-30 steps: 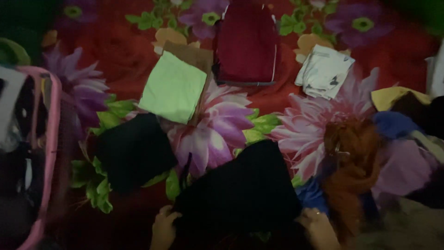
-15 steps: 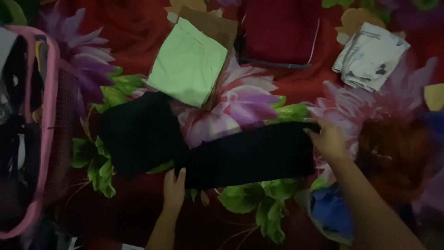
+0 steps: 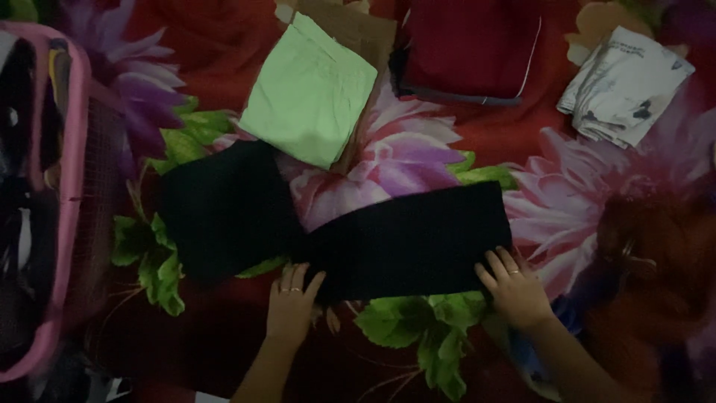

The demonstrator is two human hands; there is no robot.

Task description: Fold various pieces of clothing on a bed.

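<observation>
two hands (image 3: pixel 292 307) (image 3: pixel 513 289) press black cloth (image 3: pixel 406 242) on floral bedspread (image 3: pixel 418 157).

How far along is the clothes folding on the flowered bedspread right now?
Done: folded pieces lie flat, a light green one, a dark red one, a white patterned one and a black one. In hand: left hand and right hand press the near edge of a black garment. Left: an unfolded heap on the right.

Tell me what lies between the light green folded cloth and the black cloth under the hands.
In the head view, only the flowered bedsheet lies between the light green cloth and the black cloth: a pink-purple printed flower, nothing else.
</observation>
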